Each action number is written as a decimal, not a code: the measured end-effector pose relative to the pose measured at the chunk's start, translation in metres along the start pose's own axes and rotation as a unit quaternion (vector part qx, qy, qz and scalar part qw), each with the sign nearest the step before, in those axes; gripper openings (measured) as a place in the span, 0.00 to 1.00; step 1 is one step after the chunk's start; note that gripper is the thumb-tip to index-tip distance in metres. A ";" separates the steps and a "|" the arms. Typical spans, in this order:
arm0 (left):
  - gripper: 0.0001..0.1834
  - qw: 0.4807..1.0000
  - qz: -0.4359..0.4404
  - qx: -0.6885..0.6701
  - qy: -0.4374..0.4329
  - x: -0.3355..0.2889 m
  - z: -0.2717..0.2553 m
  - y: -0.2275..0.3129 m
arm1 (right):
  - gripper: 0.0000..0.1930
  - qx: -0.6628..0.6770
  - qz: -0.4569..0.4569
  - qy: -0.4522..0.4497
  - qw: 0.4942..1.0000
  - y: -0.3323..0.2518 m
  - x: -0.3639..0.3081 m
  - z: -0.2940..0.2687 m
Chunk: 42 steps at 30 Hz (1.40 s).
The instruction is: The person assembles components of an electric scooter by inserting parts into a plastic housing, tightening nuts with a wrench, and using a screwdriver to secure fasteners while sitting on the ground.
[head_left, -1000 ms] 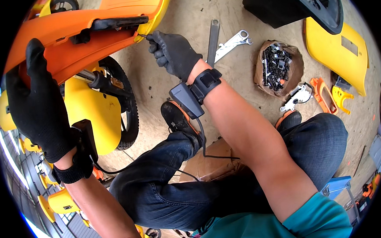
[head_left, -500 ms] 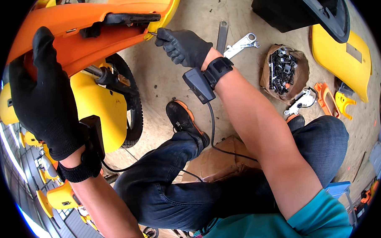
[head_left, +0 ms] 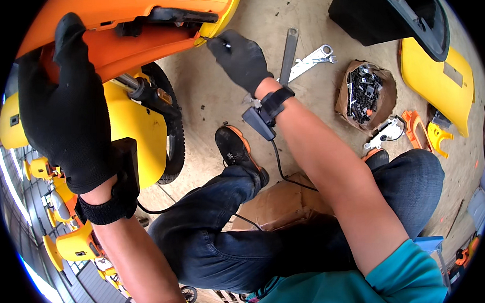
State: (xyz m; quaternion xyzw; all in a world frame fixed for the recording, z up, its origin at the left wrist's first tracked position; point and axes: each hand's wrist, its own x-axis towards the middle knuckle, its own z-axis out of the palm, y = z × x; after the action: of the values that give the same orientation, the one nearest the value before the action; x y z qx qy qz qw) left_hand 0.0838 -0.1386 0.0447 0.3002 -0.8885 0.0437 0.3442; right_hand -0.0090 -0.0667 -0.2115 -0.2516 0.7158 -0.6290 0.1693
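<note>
Tan floor (head_left: pixel 198 94): dark bar (head_left: pixel 289 56), silver wrenches (head_left: pixel 311 61), brown bag (head_left: pixel 386 108), white part (head_left: pixel 387 133), orange frame (head_left: pixel 414 128), yellow panel (head_left: pixel 429 75).

Left of the carton (head_left: pixel 388 95), a silver wrench (head_left: pixel 310 60) and the right hand (head_left: pixel 243 60) were in the way; farther left, bare floor (head_left: pixel 204 86) lay open to the tyre (head_left: pixel 176 143). Beyond the carton stood a black bin (head_left: pixel 353 19); right, a yellow panel (head_left: pixel 431 73); nearer, a white bracket (head_left: pixel 385 132).

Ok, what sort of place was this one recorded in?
Probably a vehicle repair or assembly workshop: a silver wrench lies on the floor near an open brown bag of small parts, and a black-tyred wheel shows beside the orange body panel.
</note>
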 end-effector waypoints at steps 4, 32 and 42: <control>0.23 0.999 0.026 0.026 0.014 -0.001 0.001 -0.003 | 0.21 0.565 0.365 -0.207 0.710 0.008 0.018 -0.018; 0.10 0.988 0.079 -0.123 0.046 0.000 0.000 0.034 | 0.24 0.495 0.344 -0.301 0.739 0.017 0.027 -0.022; 0.10 0.988 0.085 -0.109 0.063 -0.002 -0.002 0.044 | 0.23 0.417 0.175 -0.105 0.886 0.002 0.007 -0.005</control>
State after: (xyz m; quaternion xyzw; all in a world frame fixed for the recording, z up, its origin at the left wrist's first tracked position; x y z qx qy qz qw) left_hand 0.0607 -0.1012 0.0507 0.1809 -0.8869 -0.0054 0.4249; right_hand -0.0176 -0.0661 -0.2125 -0.0935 0.3979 -0.7995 0.4401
